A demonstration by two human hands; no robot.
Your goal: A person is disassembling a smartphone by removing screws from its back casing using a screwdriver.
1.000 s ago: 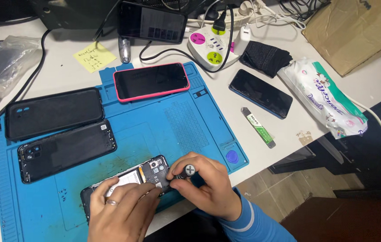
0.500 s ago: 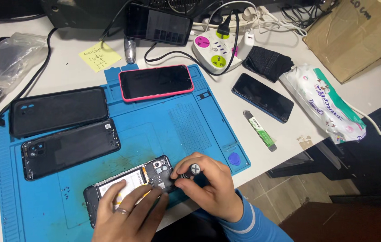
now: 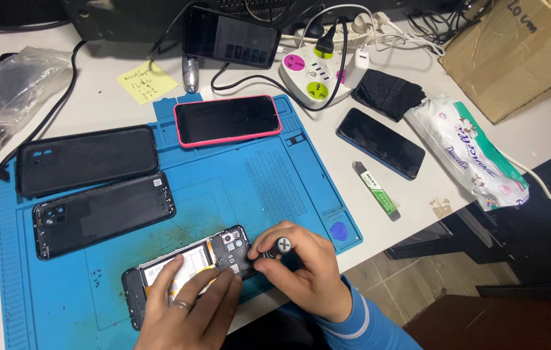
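An opened black phone [image 3: 220,249] with its back off lies at the near edge of the blue work mat [image 3: 256,188], its battery and board showing. My left hand [image 3: 188,311] rests flat on the phone's battery end and steadies it; a ring is on one finger. My right hand [image 3: 301,275] grips a small black screwdriver [image 3: 279,247] by its round cap, the tip pointing at the phone's camera end. The tip itself is hidden by my fingers.
On the mat lie a black back cover [image 3: 104,214], a black case [image 3: 87,159], a pink-cased phone [image 3: 228,120] and a blue pick [image 3: 339,229]. Off the mat: a dark phone [image 3: 380,142], green pry tool [image 3: 377,191], tissue pack [image 3: 467,152], power strip [image 3: 317,71], cardboard box [image 3: 515,52].
The view has shifted slightly. Both hands stay on the opened phone; my right hand has turned a little on the screwdriver cap. Nothing else moved.
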